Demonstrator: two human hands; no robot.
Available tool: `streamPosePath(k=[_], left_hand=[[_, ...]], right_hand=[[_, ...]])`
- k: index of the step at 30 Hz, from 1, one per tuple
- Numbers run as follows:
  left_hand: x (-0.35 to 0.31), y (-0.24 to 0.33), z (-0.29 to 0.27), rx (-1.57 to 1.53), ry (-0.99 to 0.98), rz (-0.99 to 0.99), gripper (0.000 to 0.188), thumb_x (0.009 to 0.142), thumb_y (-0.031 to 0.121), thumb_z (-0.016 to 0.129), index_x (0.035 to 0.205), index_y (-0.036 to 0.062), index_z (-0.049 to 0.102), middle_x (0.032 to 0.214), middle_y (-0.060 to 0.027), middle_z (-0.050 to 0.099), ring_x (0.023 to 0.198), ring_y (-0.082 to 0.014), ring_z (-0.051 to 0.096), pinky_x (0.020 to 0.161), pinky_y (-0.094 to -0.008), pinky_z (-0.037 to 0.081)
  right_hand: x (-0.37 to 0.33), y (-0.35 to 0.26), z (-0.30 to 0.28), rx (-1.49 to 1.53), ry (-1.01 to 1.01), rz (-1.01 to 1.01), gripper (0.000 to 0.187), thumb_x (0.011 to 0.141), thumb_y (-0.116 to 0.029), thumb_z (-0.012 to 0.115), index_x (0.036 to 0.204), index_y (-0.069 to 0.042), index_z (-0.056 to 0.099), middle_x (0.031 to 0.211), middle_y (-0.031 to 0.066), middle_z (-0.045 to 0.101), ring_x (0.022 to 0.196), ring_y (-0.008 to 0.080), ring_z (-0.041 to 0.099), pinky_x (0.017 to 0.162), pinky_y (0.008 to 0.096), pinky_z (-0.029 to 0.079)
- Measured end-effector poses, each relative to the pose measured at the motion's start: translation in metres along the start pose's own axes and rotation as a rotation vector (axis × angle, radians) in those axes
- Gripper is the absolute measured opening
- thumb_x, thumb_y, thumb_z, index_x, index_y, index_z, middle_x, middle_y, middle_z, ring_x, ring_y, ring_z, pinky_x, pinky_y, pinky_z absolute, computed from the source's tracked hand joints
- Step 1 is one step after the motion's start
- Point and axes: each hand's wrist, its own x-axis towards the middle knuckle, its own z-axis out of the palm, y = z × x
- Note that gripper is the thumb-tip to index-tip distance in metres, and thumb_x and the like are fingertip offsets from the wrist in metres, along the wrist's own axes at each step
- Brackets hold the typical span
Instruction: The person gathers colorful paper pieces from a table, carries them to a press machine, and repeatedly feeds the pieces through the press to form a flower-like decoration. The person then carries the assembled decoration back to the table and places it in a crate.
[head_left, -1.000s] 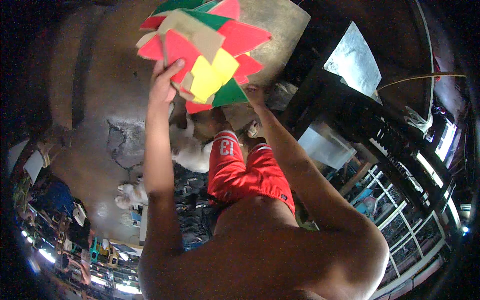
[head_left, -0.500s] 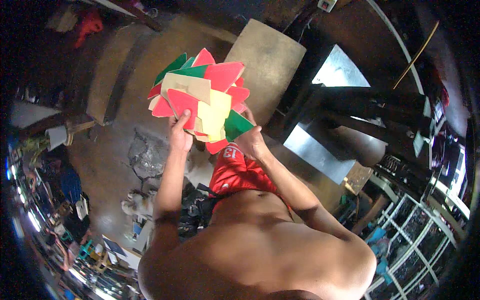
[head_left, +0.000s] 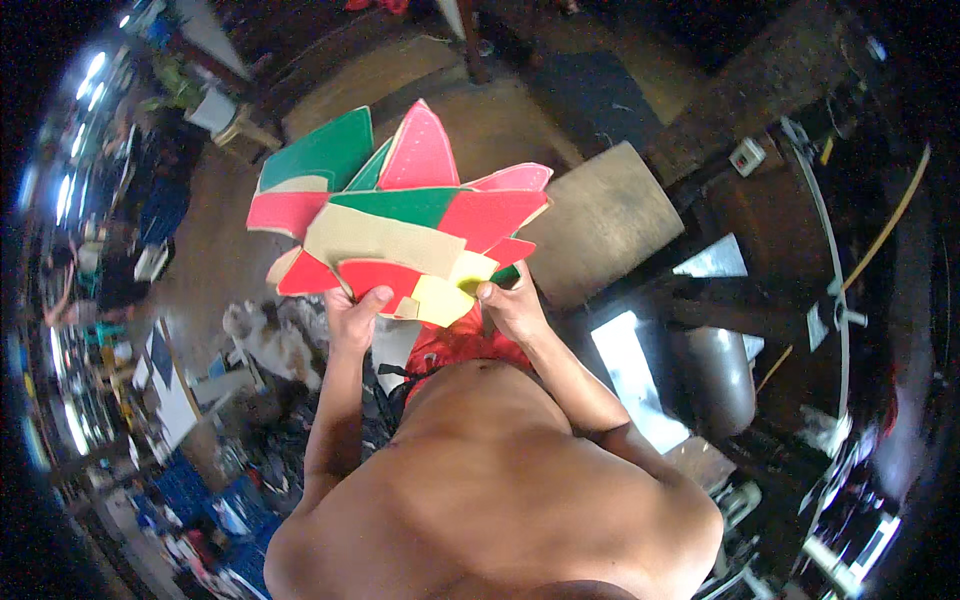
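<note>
Both my hands hold up a loose bundle of flat red, green, yellow and tan panels (head_left: 385, 235), with stitching along some edges. The panels overlap and point in different directions. My left hand (head_left: 350, 322) is closed on the bundle's near left side, its thumb beside a red panel. At the near right side, my right hand (head_left: 516, 308) pinches the bundle, thumb by a yellow panel (head_left: 440, 298). The fingers of both hands are mostly hidden under the panels.
A flat brown board (head_left: 610, 225) lies beyond my right hand. Farther right are a dark rounded cylinder (head_left: 722, 380) and a long thin stick (head_left: 890, 215). A white and tan furry-looking shape (head_left: 270, 340) is on the floor at left, near clutter.
The view has turned, and the bundle appears larger and more spread out. My right hand has shifted from a green panel's corner to the yellow panel.
</note>
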Motion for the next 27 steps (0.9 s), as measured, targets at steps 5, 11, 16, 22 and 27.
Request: streamPosePath(k=[5, 11, 16, 22, 27], left_hand=[[-0.022, 0.014, -0.062, 0.180, 0.203, 0.049, 0.042, 0.075, -0.003, 0.069, 0.115, -0.0014, 0.056, 0.106, -0.0091, 0.064, 0.096, -0.0162, 0.062, 0.086, -0.0315, 0.049], [-0.035, 0.034, -0.127, 0.217, 0.316, -0.129, 0.032, 0.077, -0.002, 0.069, 0.108, -0.0009, 0.061, 0.099, -0.0057, 0.065, 0.087, -0.0128, 0.062, 0.078, -0.0290, 0.051], [-0.047, 0.011, -0.212, 0.163, 0.354, -0.240, 0.036, 0.076, 0.005, 0.073, 0.110, -0.0006, 0.061, 0.100, -0.0058, 0.066, 0.088, -0.0137, 0.063, 0.079, -0.0303, 0.052], [0.199, 0.039, -0.393, 0.038, 0.290, -0.049, 0.038, 0.080, 0.006, 0.072, 0.114, -0.0005, 0.057, 0.109, -0.0076, 0.063, 0.097, -0.0165, 0.060, 0.083, -0.0325, 0.051], [0.305, 0.120, -0.530, 0.154, 0.565, 0.100, 0.047, 0.075, 0.002, 0.075, 0.117, 0.0018, 0.054, 0.112, -0.0080, 0.061, 0.100, -0.0185, 0.060, 0.083, -0.0334, 0.052]], right_hand=[[0.031, 0.044, 0.054, -0.338, -0.056, 0.037, 0.072, 0.071, -0.014, 0.082, 0.128, -0.002, 0.040, 0.120, 0.0056, 0.055, 0.114, 0.0158, 0.050, 0.098, 0.0342, 0.041], [0.041, 0.078, 0.126, -0.526, -0.084, 0.087, 0.055, 0.073, -0.002, 0.077, 0.120, -0.001, 0.049, 0.112, 0.0062, 0.060, 0.102, 0.0152, 0.058, 0.088, 0.0308, 0.048], [0.048, 0.167, 0.145, -0.713, -0.030, 0.004, 0.047, 0.073, -0.002, 0.076, 0.114, 0.000, 0.053, 0.107, 0.0078, 0.063, 0.096, 0.0163, 0.060, 0.085, 0.0305, 0.049], [0.348, 0.269, 0.238, -0.542, -0.077, 0.161, 0.051, 0.073, 0.000, 0.073, 0.118, -0.003, 0.049, 0.108, 0.0086, 0.061, 0.099, 0.0185, 0.060, 0.083, 0.0326, 0.052], [0.500, 0.348, 0.372, -0.353, -0.346, 0.211, 0.059, 0.074, 0.000, 0.074, 0.124, -0.005, 0.045, 0.115, 0.0100, 0.057, 0.104, 0.0232, 0.059, 0.086, 0.0364, 0.052]])
